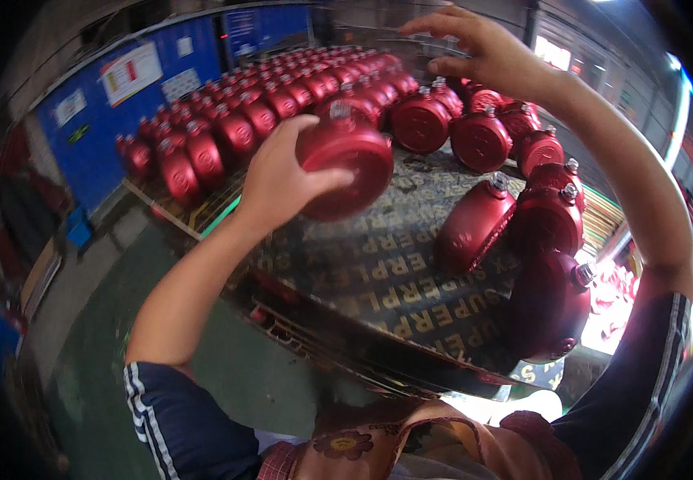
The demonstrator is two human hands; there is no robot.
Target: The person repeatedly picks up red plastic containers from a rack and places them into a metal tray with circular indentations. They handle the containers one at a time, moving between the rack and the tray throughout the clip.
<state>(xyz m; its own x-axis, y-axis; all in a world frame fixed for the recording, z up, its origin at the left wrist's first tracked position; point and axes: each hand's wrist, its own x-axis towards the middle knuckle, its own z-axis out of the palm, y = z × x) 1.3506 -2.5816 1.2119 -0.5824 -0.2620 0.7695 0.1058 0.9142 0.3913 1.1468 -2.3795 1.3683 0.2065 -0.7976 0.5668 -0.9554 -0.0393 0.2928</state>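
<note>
My left hand (286, 180) grips a round, flat-sided metallic red bottle (354, 172) by its side, with the thumb across its face. That bottle is held above the dark printed board (386, 280) and blurs slightly. Farther off and to the right, my right hand (482, 52) is raised with its fingers apart and nothing in them. Just below it stand several similar red bottles with clear stoppers, the closest being a bottle (422, 120). Another red bottle (474, 224) stands edge-on at the right of the board.
Many red bottles (258, 116) stand in close rows at the back left. More line the right edge, among them a large near one (550, 308). The board's front edge (346, 332) runs before me. A blue wall (106, 136) with posted sheets rises behind at left.
</note>
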